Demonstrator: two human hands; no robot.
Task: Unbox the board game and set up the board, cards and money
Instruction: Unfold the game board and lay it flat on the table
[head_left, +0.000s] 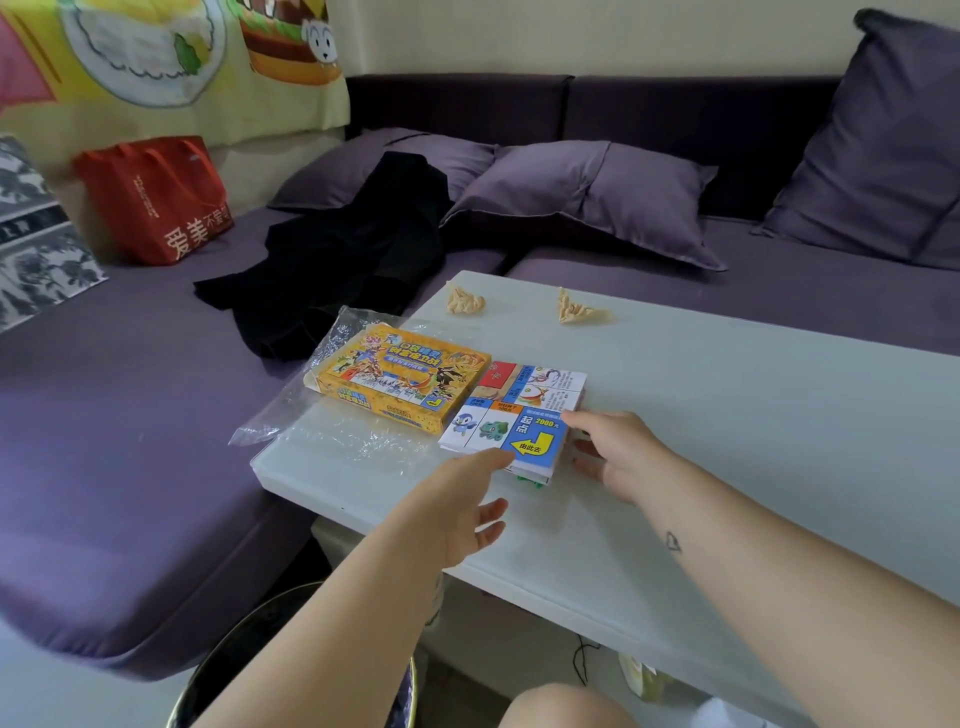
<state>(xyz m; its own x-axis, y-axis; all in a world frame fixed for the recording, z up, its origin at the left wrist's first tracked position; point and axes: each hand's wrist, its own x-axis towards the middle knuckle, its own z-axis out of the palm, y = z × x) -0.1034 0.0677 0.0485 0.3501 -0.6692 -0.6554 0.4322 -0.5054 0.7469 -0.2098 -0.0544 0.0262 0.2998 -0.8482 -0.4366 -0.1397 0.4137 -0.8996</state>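
Observation:
A yellow game box (402, 379) lies on the left end of the pale table (727, 415), resting on its torn clear plastic wrap (311, 410). Right of the box sits the folded game board (514, 415), a paper stack showing a blue arrow square, with something green poking out under its near edge. My left hand (457, 504) hovers at the board's near left corner, fingers apart, thumb touching the edge. My right hand (613, 452) is at the board's right edge, fingers spread and touching its side. No cards or money show.
Two crumpled tan paper scraps (466, 301) (574, 309) lie at the table's far edge. A purple sofa (130, 415) with cushions, a black garment (353, 249) and a red bag (156, 197) wraps around behind and left. A dark bin (249, 660) stands below the table's near corner.

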